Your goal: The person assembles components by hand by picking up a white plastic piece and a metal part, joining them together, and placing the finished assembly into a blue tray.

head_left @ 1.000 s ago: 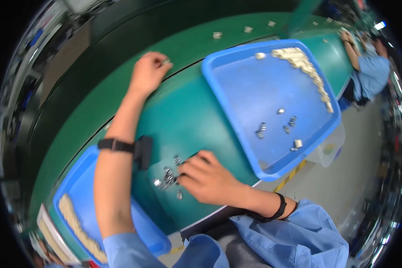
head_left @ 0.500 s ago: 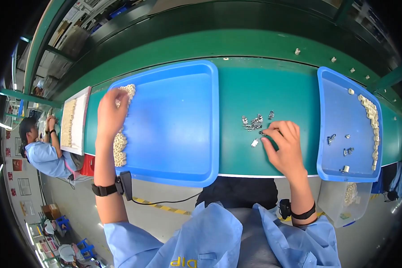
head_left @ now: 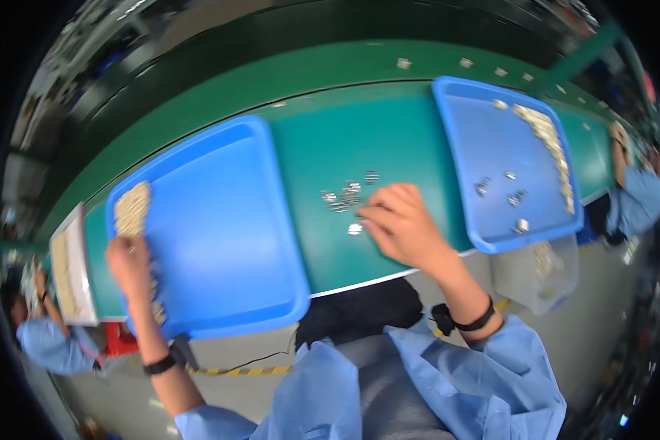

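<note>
My left hand is over the left side of a large blue tray, with its fingers curled down on the heap of small cream-coloured pieces. Motion blur and the hand itself hide what lies between those fingers. On the green bench, my right hand has its thumb and forefinger pinched together at the edge of a loose group of small shiny metal parts. Whatever is in that pinch is too small and blurred to name. One bright metal piece lies just below the fingertips.
A second blue tray at the right holds cream pieces along its far side and a few metal parts. Beneath it is a translucent bin. Several white pieces line the back ledge. Co-workers sit at both ends.
The view has swung to the right, so trays and bench appear further left. My left hand has come nearer along the cream pieces. My right hand stays by the metal parts, its fingertips closer together.
</note>
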